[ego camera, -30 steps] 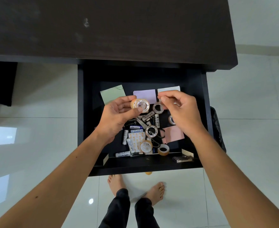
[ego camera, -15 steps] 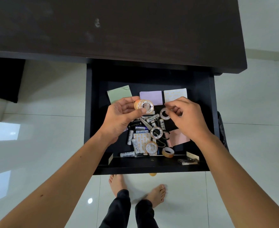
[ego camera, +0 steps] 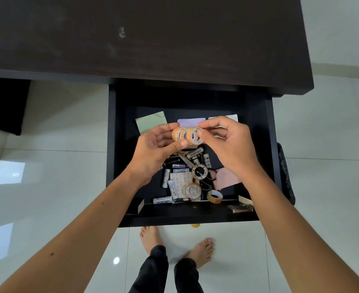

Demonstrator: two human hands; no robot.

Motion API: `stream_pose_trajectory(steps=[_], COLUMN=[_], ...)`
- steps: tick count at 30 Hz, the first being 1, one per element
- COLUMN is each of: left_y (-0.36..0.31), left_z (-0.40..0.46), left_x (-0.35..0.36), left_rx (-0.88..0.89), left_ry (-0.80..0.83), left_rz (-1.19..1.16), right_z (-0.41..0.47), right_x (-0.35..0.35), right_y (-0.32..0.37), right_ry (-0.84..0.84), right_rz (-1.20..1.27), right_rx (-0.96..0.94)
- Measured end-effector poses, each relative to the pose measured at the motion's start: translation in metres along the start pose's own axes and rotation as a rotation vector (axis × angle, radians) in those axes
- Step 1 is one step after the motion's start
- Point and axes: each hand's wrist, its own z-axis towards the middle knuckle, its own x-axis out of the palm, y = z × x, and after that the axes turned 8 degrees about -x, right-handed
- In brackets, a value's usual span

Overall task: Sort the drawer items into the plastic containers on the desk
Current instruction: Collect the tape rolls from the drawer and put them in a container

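The left hand (ego camera: 153, 149) grips a small roll of clear tape (ego camera: 179, 133) between thumb and fingers, above the middle of the open drawer (ego camera: 269, 144). The right hand (ego camera: 229, 144) pinches a second tape roll (ego camera: 193, 135) and presses it side-on against the first, probably so that both can be carried as one stack in a single hand. Whether the two rolls actually touch is hard to tell, since the fingers cover the joint. On the drawer floor under the hands lies a jumble of batteries (ego camera: 175, 178), scissors (ego camera: 204, 176) and three more tape rolls (ego camera: 214, 196), toward the drawer's front edge. Coloured sticky notes (ego camera: 151, 121) lie toward the drawer's back. No plastic container is in view on the dark desk top (ego camera: 132, 39) behind the drawer, so most of the sorting seems still to be done.
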Motion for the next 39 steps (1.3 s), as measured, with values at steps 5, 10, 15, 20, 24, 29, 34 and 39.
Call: stream_pose_trajectory(steps=[5, 10, 15, 20, 24, 29, 34, 39], left_y=[0.001, 0.0, -0.002, -0.004, -0.001, 0.002, -0.001, -0.001], left_z=[0.001, 0.002, 0.002, 0.003, 0.005, 0.003, -0.003, -0.007], left_x=[0.001, 0.002, 0.005, 0.01, 0.011, 0.007, 0.004, 0.0], left_rx=[0.032, 0.045, 0.051, 0.039, 0.025, 0.026, 0.037, 0.036], left_ry=[-0.034, -0.055, -0.047, -0.076, -0.092, -0.099, -0.085, -0.066], left_rz=[0.032, 0.052, 0.046, 0.033, 0.049, 0.058, 0.031, 0.028], right_z=[0.0, 0.001, 0.001, 0.0, -0.003, -0.007, -0.024, -0.034], right_x=[0.005, 0.009, 0.014, 0.013, 0.005, -0.029, -0.052, -0.048], right_y=[-0.001, -0.003, -0.003, -0.005, -0.006, -0.017, -0.028, -0.043], right_ry=[-0.022, -0.033, -0.068, -0.036, 0.042, 0.058, 0.184, 0.245], right_rz=[0.0, 0.013, 0.02, 0.034, 0.057, -0.051, -0.246, -0.588], right_rx=[-0.014, -0.028, -0.04, -0.037, -0.017, 0.031, 0.075, 0.007])
